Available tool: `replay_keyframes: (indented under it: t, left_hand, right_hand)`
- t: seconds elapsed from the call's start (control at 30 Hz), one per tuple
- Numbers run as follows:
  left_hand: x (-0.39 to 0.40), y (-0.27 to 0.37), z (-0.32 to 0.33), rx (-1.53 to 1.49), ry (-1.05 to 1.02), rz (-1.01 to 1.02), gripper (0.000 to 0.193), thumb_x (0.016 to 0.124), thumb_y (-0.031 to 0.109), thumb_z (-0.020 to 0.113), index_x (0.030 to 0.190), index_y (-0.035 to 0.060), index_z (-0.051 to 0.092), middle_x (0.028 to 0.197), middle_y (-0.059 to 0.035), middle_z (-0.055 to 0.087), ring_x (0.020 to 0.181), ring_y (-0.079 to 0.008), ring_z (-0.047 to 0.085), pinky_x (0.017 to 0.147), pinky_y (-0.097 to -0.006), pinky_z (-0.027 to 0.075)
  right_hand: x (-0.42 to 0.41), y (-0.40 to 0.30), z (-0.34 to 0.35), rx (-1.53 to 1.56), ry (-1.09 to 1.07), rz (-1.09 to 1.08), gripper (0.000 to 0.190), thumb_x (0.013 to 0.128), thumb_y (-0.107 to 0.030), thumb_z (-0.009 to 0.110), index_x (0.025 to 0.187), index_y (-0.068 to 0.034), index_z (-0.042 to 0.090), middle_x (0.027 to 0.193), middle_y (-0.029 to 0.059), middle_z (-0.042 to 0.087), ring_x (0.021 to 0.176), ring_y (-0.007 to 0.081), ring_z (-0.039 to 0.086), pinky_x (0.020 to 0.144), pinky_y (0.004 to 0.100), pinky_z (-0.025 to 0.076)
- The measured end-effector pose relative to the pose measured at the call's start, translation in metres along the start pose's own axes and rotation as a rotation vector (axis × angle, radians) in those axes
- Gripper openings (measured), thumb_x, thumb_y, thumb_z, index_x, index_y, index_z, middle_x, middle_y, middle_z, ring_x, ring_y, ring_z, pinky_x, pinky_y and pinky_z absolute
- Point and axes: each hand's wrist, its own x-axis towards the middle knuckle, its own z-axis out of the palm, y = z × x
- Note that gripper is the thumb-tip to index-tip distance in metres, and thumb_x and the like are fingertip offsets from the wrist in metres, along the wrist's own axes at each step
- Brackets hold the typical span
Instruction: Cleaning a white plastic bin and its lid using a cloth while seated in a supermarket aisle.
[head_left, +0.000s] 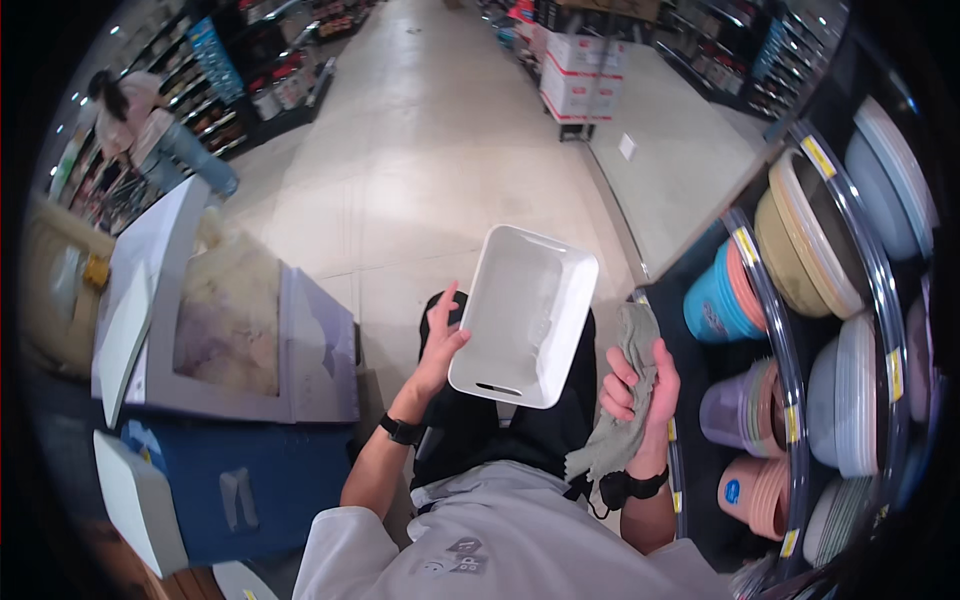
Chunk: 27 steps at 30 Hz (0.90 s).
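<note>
A white plastic storage bin (517, 315) with rounded corners and a slot handle is tilted above my lap, its hollow side facing me. My left hand (442, 341) is at its left edge, thumb on the rim and two fingers raised outside the wall; the other fingers are hidden. Shiny patches, perhaps wet, show on the bin's inner surface. In my right hand (645, 386), to the right of the bin and apart from it, a crumpled grey-green cloth (634, 360) is gripped, its loose end hanging toward my lap.
Shelves on my right carry stacked plastic basins (810, 232) and buckets (724, 292). A lilac box with a clear window (315, 345) sits over a blue container (277, 487) on my left. Ahead stretches an aisle floor (390, 135), with stacked cartons (581, 75) and a person (142, 127) farther off.
</note>
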Motion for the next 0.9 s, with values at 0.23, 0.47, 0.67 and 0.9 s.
replay_keyframes:
  t: [0.23,0.47,0.67,0.9]
  left_hand:
    - [-0.049,-0.027,-0.006,-0.189,0.088,0.004,0.078,0.101,0.043,0.056,0.169,0.0163,0.028,0.156,-0.0168,0.034,0.143,-0.0305,0.031,0.127,-0.0428,0.022]
    - [-0.147,0.004,-0.023,-0.065,0.404,0.029,0.071,0.104,0.046,0.052,0.166,0.017,0.034,0.15,-0.0191,0.041,0.145,-0.0307,0.035,0.125,-0.0455,0.027]
    - [-0.204,0.006,-0.039,-0.078,0.687,0.014,0.08,0.1,0.049,0.055,0.166,0.0086,0.033,0.153,-0.0218,0.042,0.146,-0.0315,0.038,0.123,-0.0437,0.029]
    - [-0.207,-0.006,-0.052,0.06,0.743,0.006,0.077,0.1,0.047,0.058,0.164,0.0096,0.037,0.139,-0.0196,0.054,0.131,-0.0276,0.053,0.115,-0.0394,0.039]
  right_hand:
    - [0.077,0.004,0.033,-0.147,-0.16,0.063,0.037,0.11,-0.043,0.039,0.112,-0.01,0.055,0.079,0.0007,0.039,0.051,0.0121,0.03,0.041,0.0283,0.031]
    - [0.161,0.091,0.17,-0.36,-0.176,0.248,0.028,0.104,-0.035,0.045,0.099,-0.009,0.05,0.078,0.0017,0.04,0.058,0.0133,0.036,0.046,0.0319,0.037]
    - [0.272,0.169,0.281,-0.951,-0.419,-0.002,0.022,0.09,-0.013,0.06,0.108,-0.002,0.058,0.101,0.0075,0.062,0.08,0.0178,0.06,0.075,0.0307,0.051]
    - [0.437,0.245,0.39,-1.72,-0.698,-0.479,0.048,0.086,-0.016,0.064,0.132,-0.002,0.058,0.109,0.0146,0.069,0.101,0.0266,0.066,0.09,0.0383,0.051]
